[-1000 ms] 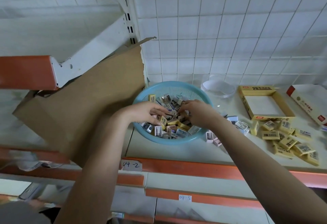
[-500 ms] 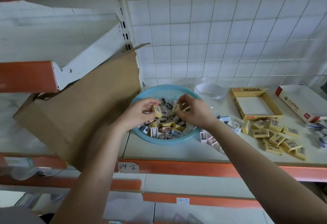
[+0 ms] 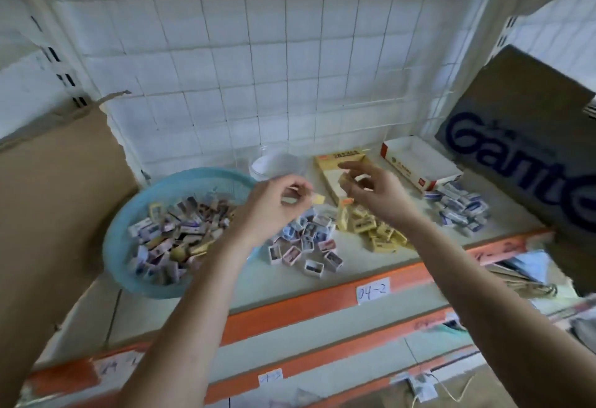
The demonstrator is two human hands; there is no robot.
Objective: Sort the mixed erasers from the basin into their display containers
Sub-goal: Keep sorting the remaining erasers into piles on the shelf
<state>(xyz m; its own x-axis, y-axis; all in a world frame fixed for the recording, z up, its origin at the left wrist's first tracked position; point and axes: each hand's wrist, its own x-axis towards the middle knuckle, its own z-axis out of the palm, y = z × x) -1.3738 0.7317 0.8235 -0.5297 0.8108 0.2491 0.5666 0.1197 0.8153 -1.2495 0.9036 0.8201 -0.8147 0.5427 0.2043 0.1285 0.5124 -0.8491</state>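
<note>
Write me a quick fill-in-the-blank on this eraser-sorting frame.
1. The basin holding the mixed erasers is ___.
2. The left hand pinches an eraser coloured ___.
3. The right hand pinches a second eraser near the open box coloured ___.
4. The paper label on the shelf edge reads ___.
Missing: blue; yellow; yellow; 04-2.

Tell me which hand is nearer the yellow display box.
Right. The right hand, pinching a yellow eraser, hovers over the yellow display box; the left hand, pinching another, is off to the box's left, beside the blue basin.
</note>
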